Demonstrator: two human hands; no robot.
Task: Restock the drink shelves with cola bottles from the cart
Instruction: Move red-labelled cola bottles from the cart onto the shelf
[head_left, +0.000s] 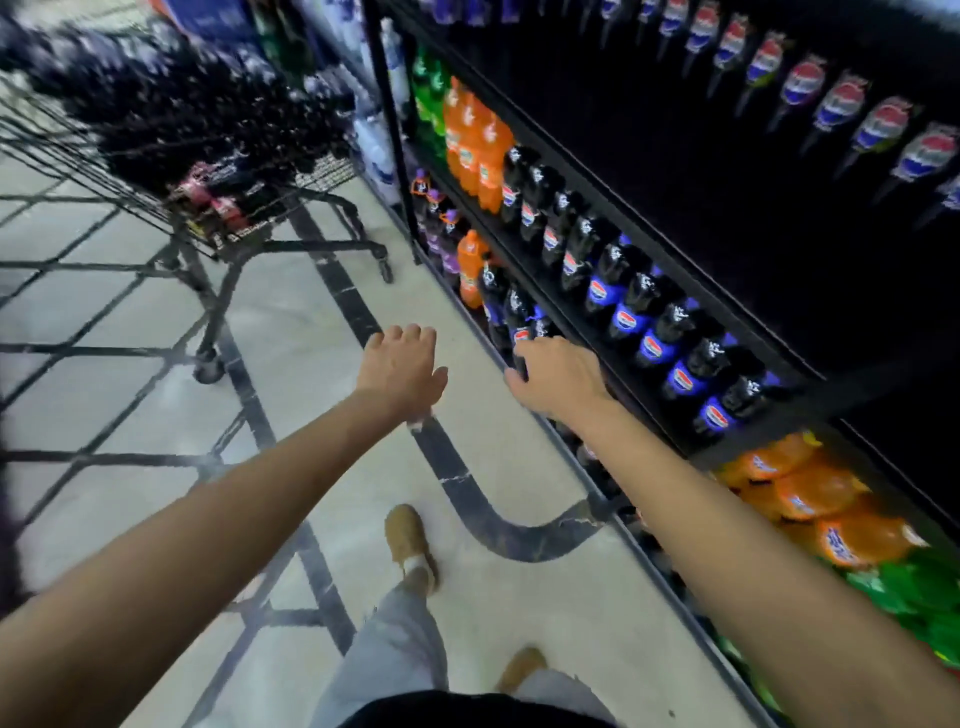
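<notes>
Since only the head camera looks on, everything is read from above and behind two bare forearms. Its view has the cart (244, 208) standing well apart up the aisle, its basket heaped with dark bottles (197, 104). They are blurred, but by colour they are most likely the cola stock. Parked beside the end of the shelf unit (395, 156), it seems placed so the stock is within a step of the shelves.

The right hand (558, 376) is low at the front edge of the lower shelf. Its fingers curl over the top of one cola bottle (521, 338), with the thumb on the near side — clamped on it, as far as I can judge. That bottle stands at the near end of a short line of cola, with an orange bottle (470, 270) farther along. The grip looks meant to set or square the bottle into the facing. The right arm is stretched nearly straight, wrist tipped down.

The left hand (402, 366) hangs over the floor tiles (291, 312), palm down, fingers spread and relaxed, holding nothing — probably a counterbalance for the lean. One shelf up, a full cola row (631, 306) stands label-out.
</notes>
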